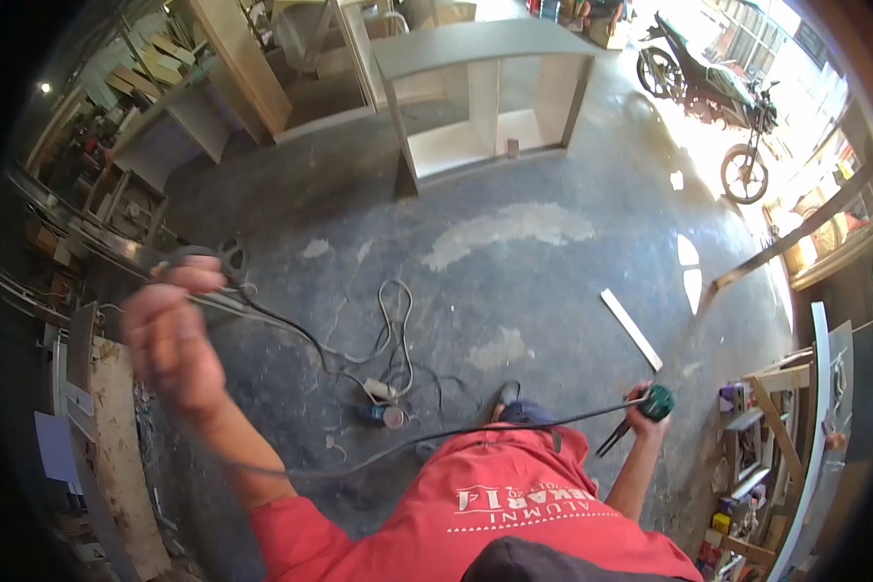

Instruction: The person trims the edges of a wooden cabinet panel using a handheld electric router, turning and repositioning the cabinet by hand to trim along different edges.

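My left hand [175, 339] is raised at the left, blurred by motion. Its fingers are curled round a dark piece that looks like part of a black cord [301, 330]; its exact shape is smeared. My right hand [640, 417], low at my right side, grips a corded power tool with a round green and black body [658, 402]. Two thin dark prongs stick out below that hand. A dark cable [388, 452] runs from the tool across my red shirt [514, 485] to my left forearm. The tool's working end is hidden.
Cords and a small blue tool [383, 415] lie on the concrete floor near my feet. A white strip [630, 330] is on the floor. A cabinet frame [485, 107] stands ahead, a motorcycle [713, 92] at the back right. Cluttered shelves [747, 466] and boards [116, 446] flank me.
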A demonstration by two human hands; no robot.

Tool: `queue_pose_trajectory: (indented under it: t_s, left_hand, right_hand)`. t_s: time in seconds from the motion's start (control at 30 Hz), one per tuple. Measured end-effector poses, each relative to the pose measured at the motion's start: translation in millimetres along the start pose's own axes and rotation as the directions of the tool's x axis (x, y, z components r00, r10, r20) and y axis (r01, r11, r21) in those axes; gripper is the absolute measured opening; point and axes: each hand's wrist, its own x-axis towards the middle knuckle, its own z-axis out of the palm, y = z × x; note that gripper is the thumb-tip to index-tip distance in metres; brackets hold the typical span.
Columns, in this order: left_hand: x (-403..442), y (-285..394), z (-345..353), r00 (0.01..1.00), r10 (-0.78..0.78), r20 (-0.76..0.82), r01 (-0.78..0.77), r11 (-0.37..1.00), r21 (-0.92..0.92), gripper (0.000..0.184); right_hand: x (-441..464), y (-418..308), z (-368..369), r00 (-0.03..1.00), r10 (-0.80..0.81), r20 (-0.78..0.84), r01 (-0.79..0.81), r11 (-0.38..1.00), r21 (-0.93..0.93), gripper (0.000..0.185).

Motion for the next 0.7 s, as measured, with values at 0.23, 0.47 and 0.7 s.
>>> queue_pose_trajectory:
  t_s: [0.23, 0.47, 0.7]
  left_hand:
    - [26.5, -78.0, 133.3, 0.915, -0.378, 0.143, 0.260, 0.822, 0.506, 0.035]
    - [-64.6, -197.5, 186.8, 0.609, -0.730, 0.310, 0.542, 0.668, 0.509, 0.059]
    - [-73.8, -316.5, 213.5, 0.469, -0.866, 0.174, 0.806, 0.500, 0.316, 0.060]
  right_hand:
    - [42.1, 66.9, -0.9, 0.918, -0.051, -0.392, 0.054, 0.999, -0.004, 0.038]
    - [95.7, 103.0, 57.3, 0.894, 0.034, -0.447, -0.031, 0.999, 0.014, 0.053]
    - [161.0, 170.7, 167.2, 0.929, 0.007, -0.370, -0.029, 0.998, -0.053, 0.055]
